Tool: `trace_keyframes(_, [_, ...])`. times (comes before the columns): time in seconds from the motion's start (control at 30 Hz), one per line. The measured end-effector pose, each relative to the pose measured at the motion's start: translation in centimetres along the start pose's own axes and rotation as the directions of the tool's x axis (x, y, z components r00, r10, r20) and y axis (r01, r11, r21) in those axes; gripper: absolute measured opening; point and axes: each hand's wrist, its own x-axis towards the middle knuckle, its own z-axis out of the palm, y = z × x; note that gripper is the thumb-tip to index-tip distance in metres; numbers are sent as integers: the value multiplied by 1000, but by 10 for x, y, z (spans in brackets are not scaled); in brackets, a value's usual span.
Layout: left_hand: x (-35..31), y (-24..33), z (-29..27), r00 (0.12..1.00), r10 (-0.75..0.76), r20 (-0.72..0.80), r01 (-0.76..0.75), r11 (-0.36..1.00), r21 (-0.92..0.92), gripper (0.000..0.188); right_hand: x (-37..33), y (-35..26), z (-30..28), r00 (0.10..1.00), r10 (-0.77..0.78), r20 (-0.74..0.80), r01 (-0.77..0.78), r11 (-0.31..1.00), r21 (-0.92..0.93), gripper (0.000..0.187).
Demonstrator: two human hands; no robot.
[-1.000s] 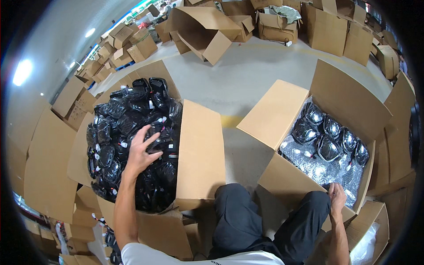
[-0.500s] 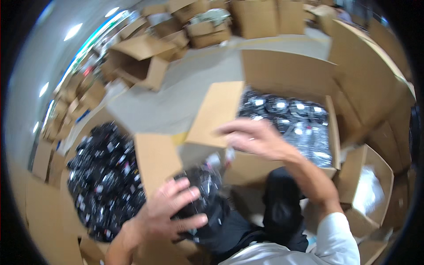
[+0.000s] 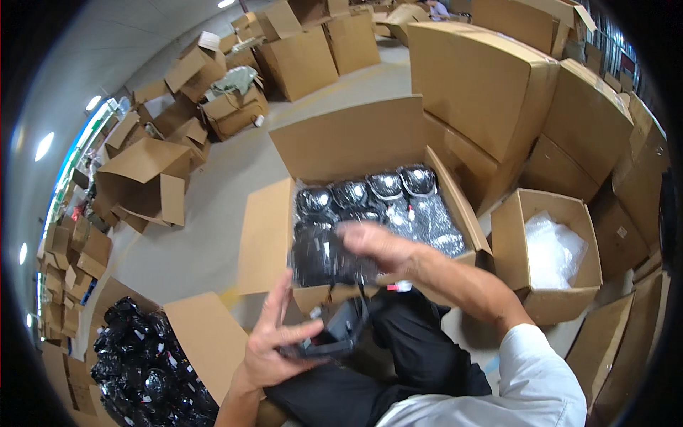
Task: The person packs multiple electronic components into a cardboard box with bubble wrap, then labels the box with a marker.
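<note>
A black part (image 3: pixel 334 336) in the left hand (image 3: pixel 274 345), a dark bundle (image 3: pixel 320 260) at the right hand (image 3: pixel 376 245)

The left hand supports the part from its left, above dark trousers (image 3: pixel 409 341); the bundle, blurred, lies against the right hand's fingers, its grip unclear; beyond the right hand, an open carton (image 3: pixel 348 141) holds wrapped pieces (image 3: pixel 385 185) and bubble wrap (image 3: pixel 435 224); rightward of that hand, a smaller box (image 3: pixel 501 228) holds clear plastic (image 3: pixel 553 249); left of the left hand, a heap (image 3: pixel 146 377) fills another box.
</note>
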Motion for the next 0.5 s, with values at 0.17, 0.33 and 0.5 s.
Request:
trace_keyframes(0.17, [35, -32, 3, 957, -173, -231, 134, 976, -173, 60, -7, -70, -98, 792, -344, -505, 370, 928, -51, 35])
trace_keyframes(0.33, [70, -93, 9, 757, -464, -461, 57, 749, -660, 32, -26, -31, -193, 555, -199, -808, 248, 966, -67, 27])
trace_keyframes(0.5, [57, -141, 17, 674, -587, -450, 207, 734, -647, 26, -22, 15, -219, 344, -296, -891, 141, 955, -263, 32])
